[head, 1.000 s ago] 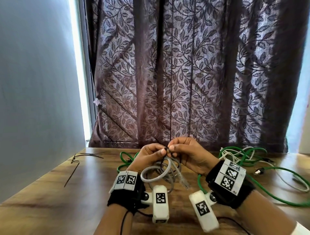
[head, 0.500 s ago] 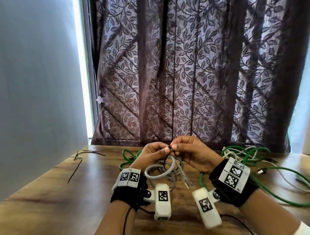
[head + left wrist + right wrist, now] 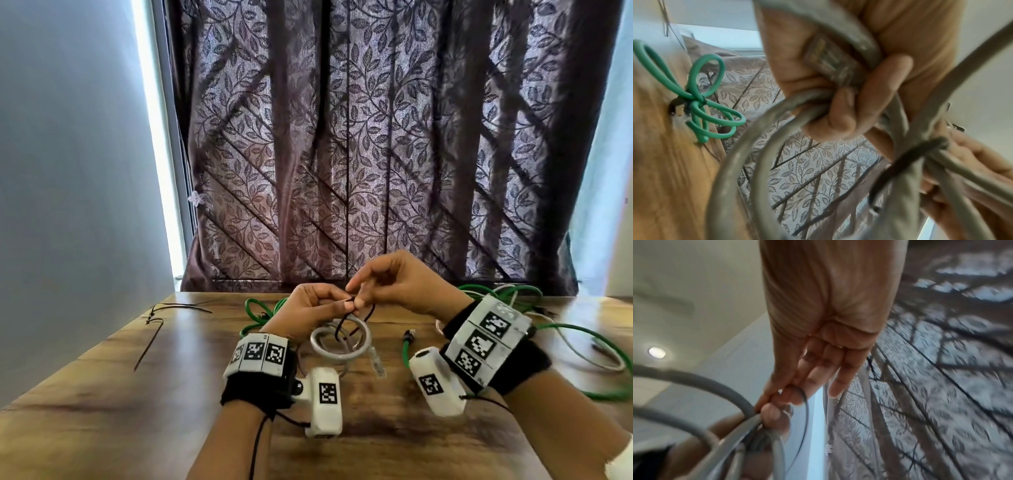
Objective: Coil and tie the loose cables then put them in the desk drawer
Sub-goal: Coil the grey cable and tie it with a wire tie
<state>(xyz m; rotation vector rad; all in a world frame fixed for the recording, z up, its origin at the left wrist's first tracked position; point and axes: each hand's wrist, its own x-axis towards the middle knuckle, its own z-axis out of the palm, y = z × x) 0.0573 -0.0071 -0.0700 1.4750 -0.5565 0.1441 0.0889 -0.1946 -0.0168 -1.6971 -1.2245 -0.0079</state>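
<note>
A grey cable coil point(image 3: 339, 343) hangs above the wooden desk point(image 3: 102, 394), with its clear plug point(image 3: 377, 363) dangling. My left hand point(image 3: 344, 306) grips the top of the coil, fingers curled round the strands point(image 3: 849, 100). A thin black zip tie point(image 3: 346, 322) loops around the bundle point(image 3: 906, 160). My right hand point(image 3: 356, 291) pinches the tie's tail point(image 3: 804, 396) between thumb and forefinger, just above the left hand. The other right fingers are spread. No drawer is in view.
A green cable point(image 3: 255, 313), bundled and tied point(image 3: 698, 102), lies behind my left hand. Loose green and white cables point(image 3: 548, 329) sprawl over the desk's right side. Spare black ties point(image 3: 164, 313) lie far left. A wall point(image 3: 68, 171) stands left, a curtain point(image 3: 376, 154) behind.
My right hand has lifted and drawn the tie's tail up and right. The coil hangs lower below my left hand. The head view has tilted upward.
</note>
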